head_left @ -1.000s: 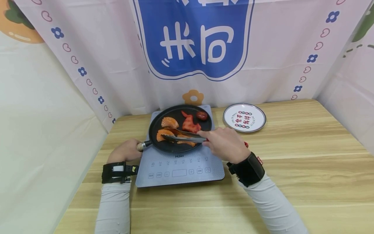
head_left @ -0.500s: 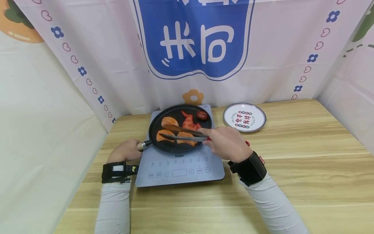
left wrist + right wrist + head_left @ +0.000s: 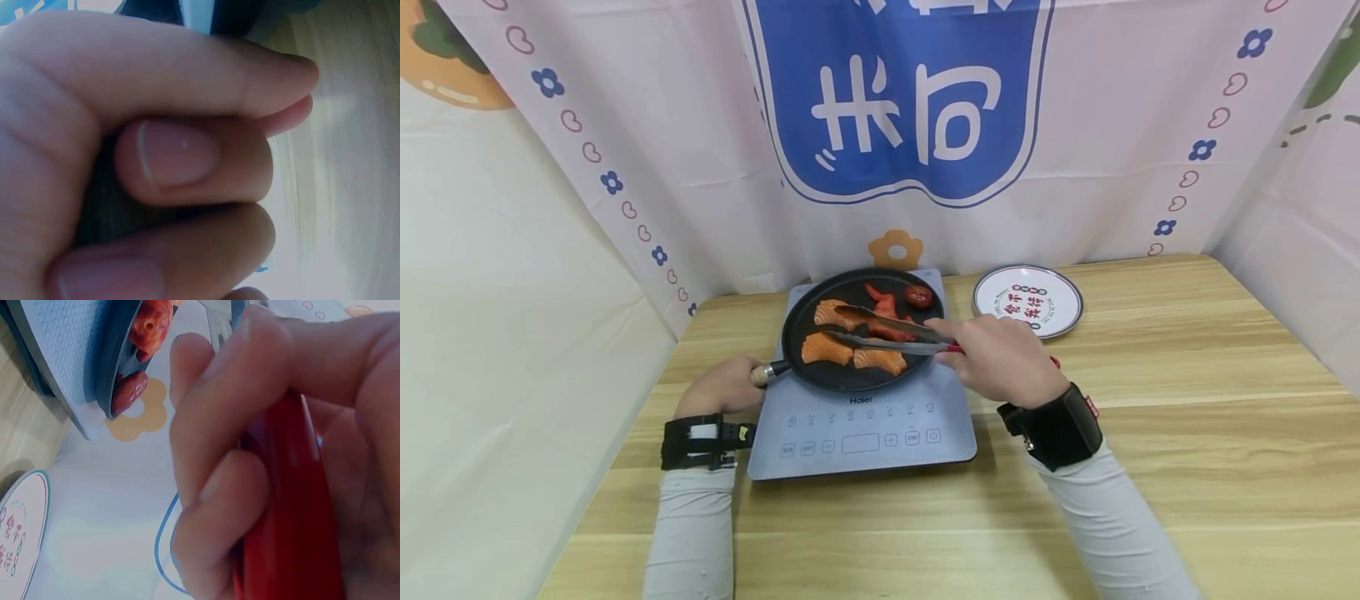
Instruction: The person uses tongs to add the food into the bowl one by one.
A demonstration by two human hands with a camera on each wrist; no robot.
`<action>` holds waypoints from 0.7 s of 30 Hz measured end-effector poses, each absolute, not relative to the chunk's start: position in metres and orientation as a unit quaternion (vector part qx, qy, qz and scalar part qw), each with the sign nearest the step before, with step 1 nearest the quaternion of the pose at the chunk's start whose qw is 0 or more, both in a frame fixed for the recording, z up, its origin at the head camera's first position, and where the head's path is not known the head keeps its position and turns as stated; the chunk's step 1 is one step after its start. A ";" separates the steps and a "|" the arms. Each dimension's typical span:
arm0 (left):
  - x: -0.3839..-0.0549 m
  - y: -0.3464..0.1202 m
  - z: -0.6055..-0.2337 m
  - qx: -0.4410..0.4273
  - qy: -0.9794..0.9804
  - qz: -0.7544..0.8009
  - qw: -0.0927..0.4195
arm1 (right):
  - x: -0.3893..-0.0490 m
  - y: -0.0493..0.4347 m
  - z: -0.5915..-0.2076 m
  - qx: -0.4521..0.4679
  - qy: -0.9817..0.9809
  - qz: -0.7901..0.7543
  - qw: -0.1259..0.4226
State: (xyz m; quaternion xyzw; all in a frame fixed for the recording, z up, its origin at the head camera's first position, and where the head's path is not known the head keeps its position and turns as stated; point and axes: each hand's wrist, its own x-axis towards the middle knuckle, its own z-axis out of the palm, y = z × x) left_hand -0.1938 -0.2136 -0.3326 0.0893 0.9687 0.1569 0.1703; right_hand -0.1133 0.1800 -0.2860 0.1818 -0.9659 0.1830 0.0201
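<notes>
My left hand (image 3: 721, 387) grips the wooden-ended handle (image 3: 769, 372) of a round black frying pan (image 3: 850, 385). In the left wrist view its fingers (image 3: 187, 156) curl round the handle. My right hand (image 3: 1003, 357) holds red-handled metal tongs (image 3: 895, 345), the red grip (image 3: 290, 512) wrapped by the fingers in the right wrist view. The tongs' arms are spread over the pan with nothing between them. In the pan lie orange salmon pieces, one at the back (image 3: 833, 312), one at front left (image 3: 826, 349) and one at front right (image 3: 882, 361). A red chicken wing (image 3: 882, 304) lies behind the tongs.
Under the pan is a grey induction cooker (image 3: 861, 450) on a wooden table (image 3: 1150, 467). A small dark-red round piece (image 3: 918, 296) sits at the pan's right edge. A white plate (image 3: 1066, 310) stands at the back right, before a printed curtain (image 3: 1075, 208).
My right hand has moved right and slightly back, with the tongs, whose tips shifted away from the front salmon and opened wider. The left hand and pan have stayed put.
</notes>
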 end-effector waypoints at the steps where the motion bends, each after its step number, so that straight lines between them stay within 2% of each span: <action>1: -0.194 -0.214 -0.333 0.089 0.968 0.158 0.171 | -0.114 0.181 -0.286 0.180 -0.966 0.185 0.020; 21: -0.196 -0.216 -0.333 0.097 0.968 0.157 0.168 | -0.117 0.219 -0.276 0.137 -0.972 0.188 0.033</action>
